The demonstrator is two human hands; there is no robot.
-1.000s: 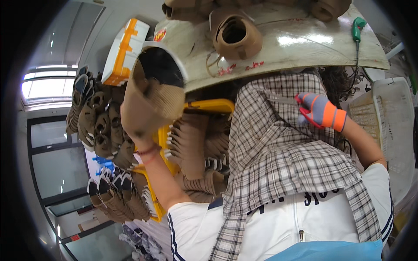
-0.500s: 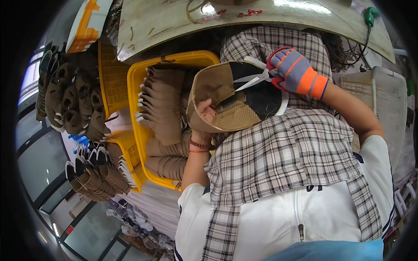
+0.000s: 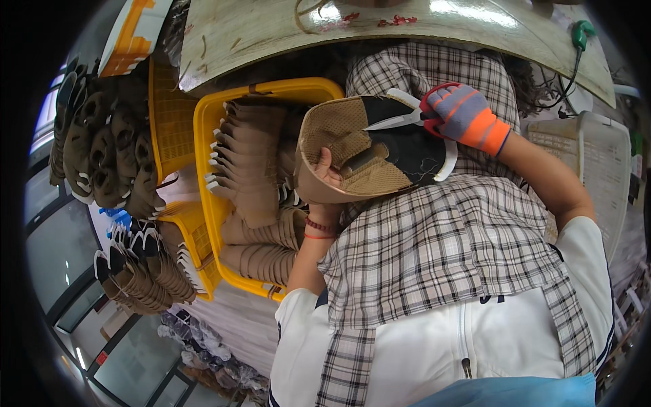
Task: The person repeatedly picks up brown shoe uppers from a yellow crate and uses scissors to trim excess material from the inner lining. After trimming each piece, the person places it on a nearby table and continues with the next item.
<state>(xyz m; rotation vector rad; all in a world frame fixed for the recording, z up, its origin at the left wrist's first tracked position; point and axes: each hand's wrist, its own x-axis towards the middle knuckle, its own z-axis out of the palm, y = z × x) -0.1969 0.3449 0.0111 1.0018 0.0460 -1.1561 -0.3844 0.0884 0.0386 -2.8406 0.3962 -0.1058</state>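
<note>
Over the checked apron (image 3: 434,237), a bare left hand (image 3: 328,178) and a gloved right hand (image 3: 465,112) work at one brown shoe upper (image 3: 346,125).
The left hand pinches the upper's edge, thumb inside on the tan mesh lining, and holds the piece opened out above the lap; the grey-and-orange right hand is closed round the red handles of the scissors (image 3: 397,123) – their blades lie over the dark part of the lining, though whether they touch it I cannot tell. Just beside the left hand stands a yellow basket (image 3: 201,142) with stacked brown uppers (image 3: 251,163) in it. Beyond the lap is the pale tabletop (image 3: 271,44), a green-handled tool (image 3: 581,32) at its right – and farther off at left, more dark brown uppers (image 3: 105,146) are heaped.
</note>
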